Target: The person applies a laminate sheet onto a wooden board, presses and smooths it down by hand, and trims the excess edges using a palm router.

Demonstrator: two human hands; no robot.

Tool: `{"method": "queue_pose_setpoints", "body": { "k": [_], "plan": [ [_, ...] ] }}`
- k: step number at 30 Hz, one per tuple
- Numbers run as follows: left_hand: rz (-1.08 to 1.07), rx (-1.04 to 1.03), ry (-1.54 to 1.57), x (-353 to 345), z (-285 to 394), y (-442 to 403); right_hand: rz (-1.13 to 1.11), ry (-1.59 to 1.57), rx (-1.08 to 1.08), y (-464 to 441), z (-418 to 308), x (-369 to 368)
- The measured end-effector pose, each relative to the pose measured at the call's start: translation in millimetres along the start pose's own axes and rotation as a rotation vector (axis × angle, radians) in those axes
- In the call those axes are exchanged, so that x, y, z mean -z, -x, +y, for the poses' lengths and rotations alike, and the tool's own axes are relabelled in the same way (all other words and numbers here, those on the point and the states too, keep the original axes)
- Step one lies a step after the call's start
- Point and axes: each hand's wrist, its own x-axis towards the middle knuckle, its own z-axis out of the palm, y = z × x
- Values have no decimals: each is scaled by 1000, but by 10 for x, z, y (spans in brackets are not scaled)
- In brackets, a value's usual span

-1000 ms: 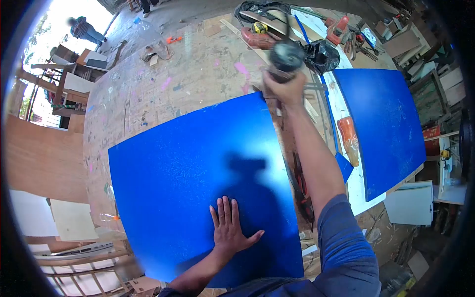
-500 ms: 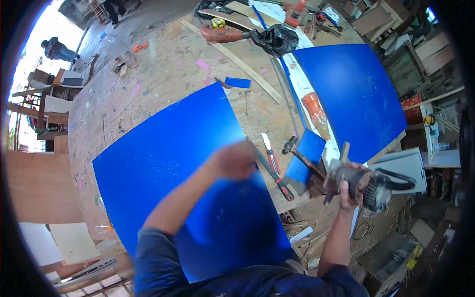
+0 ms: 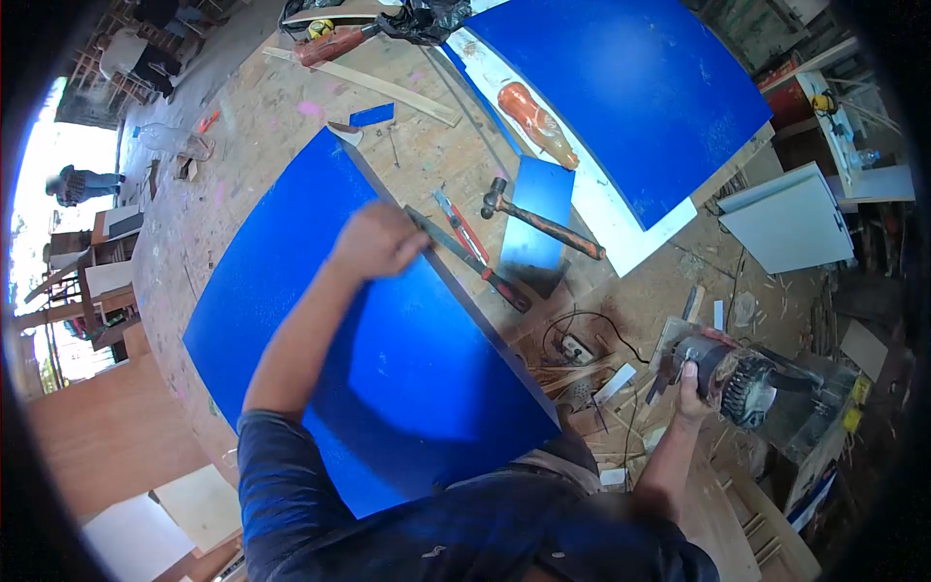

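Note:
A large blue panel (image 3: 388,369) lies on the worktable in front of me, its right edge showing. Over the panel near that edge is my left hand (image 3: 373,241), its fingers curled; whatever they may hold is hidden. My right hand (image 3: 690,393) grips a dusty power tool (image 3: 727,380) off to the right, past the table's edge. Beside the panel's edge lie a long tool with a red and black handle (image 3: 504,289), a red cutter knife (image 3: 461,225) and a hammer (image 3: 548,228). The hammer rests across a small blue piece (image 3: 538,199).
A second blue panel (image 3: 621,87) lies on a white board (image 3: 630,242) at the upper right, beside an orange bottle (image 3: 536,124). Wood strips and a black plastic bag (image 3: 427,19) are at the top. A cable and offcuts lie lower right. People are at the upper left.
My left hand has left its flat place on the panel and curled near the edge. My right hand has carried the power tool from the panel's far corner to the lower right. The view has turned.

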Motion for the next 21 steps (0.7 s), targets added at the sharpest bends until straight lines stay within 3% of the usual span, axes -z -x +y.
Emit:
{"method": "queue_pose_setpoints", "body": {
  "k": [5, 8, 9, 11, 14, 18, 21],
  "plan": [
    [191, -289, 102, -601, 1708, 354, -18, -152, -49, 188, 33, 161],
    [33, -261, 144, -738, 2084, 477, -63, -233, 2, 228, -36, 219],
    [-6, -156, 194, -770, 1959, 538, -72, -329, 39, 285, 45, 249],
    [83, -57, 123, -644, 1710, 490, -93, -374, 0, 358, 63, 327],
    [209, -81, 33, -569, 1892, 410, -136, -336, -42, 495, 29, 543],
    [-107, -171, 117, -821, 2862, 505, -161, -321, -2, 663, 15, 738],
    [-36, -174, 236, -1016, 3527, 609, -141, -308, -7, 821, 40, 887]
  ]
}}
